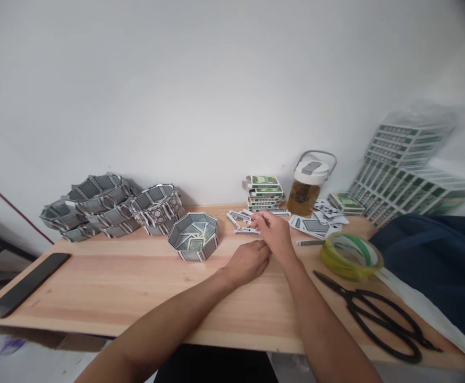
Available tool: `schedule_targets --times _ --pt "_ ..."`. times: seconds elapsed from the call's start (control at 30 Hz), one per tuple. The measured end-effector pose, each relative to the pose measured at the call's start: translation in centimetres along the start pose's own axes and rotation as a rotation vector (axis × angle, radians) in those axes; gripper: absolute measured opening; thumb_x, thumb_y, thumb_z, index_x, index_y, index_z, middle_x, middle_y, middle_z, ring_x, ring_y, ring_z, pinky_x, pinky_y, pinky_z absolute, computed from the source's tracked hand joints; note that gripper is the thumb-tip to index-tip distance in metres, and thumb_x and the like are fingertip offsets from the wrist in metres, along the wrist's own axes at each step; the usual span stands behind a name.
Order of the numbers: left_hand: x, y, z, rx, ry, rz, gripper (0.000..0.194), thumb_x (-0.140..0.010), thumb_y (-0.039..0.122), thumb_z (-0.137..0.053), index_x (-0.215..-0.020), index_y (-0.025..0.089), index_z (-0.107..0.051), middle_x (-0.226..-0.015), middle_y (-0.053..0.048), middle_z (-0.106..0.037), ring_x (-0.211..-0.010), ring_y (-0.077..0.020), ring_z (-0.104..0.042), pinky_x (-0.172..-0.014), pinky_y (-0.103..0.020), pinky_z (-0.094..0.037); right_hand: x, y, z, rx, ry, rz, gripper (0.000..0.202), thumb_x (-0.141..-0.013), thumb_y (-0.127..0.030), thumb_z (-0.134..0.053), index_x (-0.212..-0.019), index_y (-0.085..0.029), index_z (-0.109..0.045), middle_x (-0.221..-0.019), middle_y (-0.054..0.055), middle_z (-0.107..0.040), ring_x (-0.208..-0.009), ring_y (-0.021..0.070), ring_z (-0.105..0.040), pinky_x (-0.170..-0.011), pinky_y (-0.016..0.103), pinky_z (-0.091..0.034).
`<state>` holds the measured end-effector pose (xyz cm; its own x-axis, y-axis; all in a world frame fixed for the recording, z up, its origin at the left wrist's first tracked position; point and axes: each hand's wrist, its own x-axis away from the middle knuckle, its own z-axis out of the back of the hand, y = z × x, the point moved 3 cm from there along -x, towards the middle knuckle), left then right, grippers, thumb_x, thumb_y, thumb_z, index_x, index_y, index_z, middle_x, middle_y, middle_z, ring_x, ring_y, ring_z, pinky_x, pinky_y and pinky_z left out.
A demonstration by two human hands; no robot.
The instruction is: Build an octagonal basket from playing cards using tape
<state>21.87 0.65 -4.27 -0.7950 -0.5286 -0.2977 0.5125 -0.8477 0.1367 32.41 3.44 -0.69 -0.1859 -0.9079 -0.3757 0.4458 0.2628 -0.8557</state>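
My left hand (pixel 248 261) rests low over the table with its fingers curled in; whatever they hold is hidden. Just above it, my right hand (pixel 275 232) is closed in a pinch, its fingertips at a small group of folded playing cards (pixel 241 217). Whether a card is between those fingertips I cannot tell. To the left stands an octagonal bowl made of folded cards (pixel 195 236), with patterned cards inside it. Loose playing cards (pixel 315 225) lie spread to the right of my hands, and a folded card strip (pixel 310 242) lies in front of them.
Card rings (pixel 108 205) and a taller ring (pixel 157 210) stand at the left back. Card boxes (pixel 264 192), a lidded jug (pixel 306 191) and stacked card packs (pixel 407 178) line the wall. Yellow tape (pixel 336 260), black scissors (pixel 379 314), dark cloth (pixel 435 266) and a black slab (pixel 28 283) lie around.
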Motion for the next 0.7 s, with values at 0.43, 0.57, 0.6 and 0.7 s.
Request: schedule_targets --times 0.43,0.57,0.6,0.7 --pt "0.2 0.1 0.2 0.026 0.062 0.008 0.018 -0.09 0.016 -0.045 -0.096 0.013 -0.061 -0.092 -0.011 -0.068 -0.082 -0.0223 -0.063 -0.07 -0.031 -0.05 0.5 -0.6 -1.0 0.02 -0.058 0.013 0.025 -0.087 -0.032 -0.047 -0.07 -0.022 -0.063 -0.062 -0.001 -0.066 -0.062 0.0163 -0.061 -0.064 0.025 -0.042" --pt "0.3 -0.1 0.2 0.079 0.094 -0.021 0.018 -0.088 0.013 -0.047 -0.095 0.012 -0.063 -0.093 -0.011 -0.068 -0.082 -0.022 -0.063 -0.07 -0.031 -0.05 0.5 -0.4 -1.1 0.028 -0.047 0.011 0.024 -0.088 -0.03 -0.048 -0.071 -0.022 -0.063 -0.063 -0.001 -0.066 -0.06 0.0154 -0.059 -0.063 0.025 -0.042" --pt "0.3 -0.2 0.2 0.098 0.104 -0.027 0.018 -0.087 0.013 -0.047 -0.094 0.012 -0.063 -0.092 -0.011 -0.068 -0.082 -0.0219 -0.063 -0.07 -0.03 -0.05 0.5 -0.4 -1.1 0.03 -0.043 0.011 0.025 -0.088 -0.03 -0.047 -0.069 -0.022 -0.063 -0.063 -0.001 -0.066 -0.06 0.0151 -0.059 -0.063 0.025 -0.042" --pt "0.2 -0.6 0.2 0.162 0.137 -0.032 0.018 -0.084 0.01 -0.049 -0.091 0.013 -0.065 -0.088 -0.01 -0.068 -0.079 -0.0207 -0.063 -0.067 -0.028 -0.049 0.5 -0.6 -1.2 0.04 -0.035 0.006 0.028 -0.089 -0.03 -0.046 -0.067 -0.022 -0.062 -0.062 -0.002 -0.066 -0.061 0.0142 -0.06 -0.064 0.024 -0.043"
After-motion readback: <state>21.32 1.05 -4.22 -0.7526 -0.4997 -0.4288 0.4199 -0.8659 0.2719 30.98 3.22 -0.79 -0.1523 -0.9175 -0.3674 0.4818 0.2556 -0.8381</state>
